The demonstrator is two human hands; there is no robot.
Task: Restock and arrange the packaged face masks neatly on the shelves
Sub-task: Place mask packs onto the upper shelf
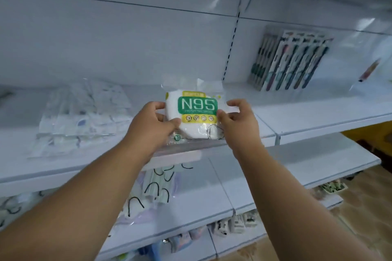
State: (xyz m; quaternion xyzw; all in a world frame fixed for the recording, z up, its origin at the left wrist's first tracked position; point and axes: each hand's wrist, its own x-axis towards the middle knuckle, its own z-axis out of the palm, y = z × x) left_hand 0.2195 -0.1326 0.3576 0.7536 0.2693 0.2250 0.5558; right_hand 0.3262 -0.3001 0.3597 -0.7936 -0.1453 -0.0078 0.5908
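A clear pack of white masks with a green N95 label sits at the front of the white middle shelf. My left hand grips its left edge, thumb on the front. At the pack's right edge my right hand pinches it between thumb and fingers. A pile of clear-wrapped white masks lies on the same shelf to the left, apart from the N95 pack.
Boxed toothbrush sets lean against the back panel at the right. More mask packs with black ear loops lie on the shelf below. Small packaged goods fill lower shelves. Tiled floor shows at the lower right.
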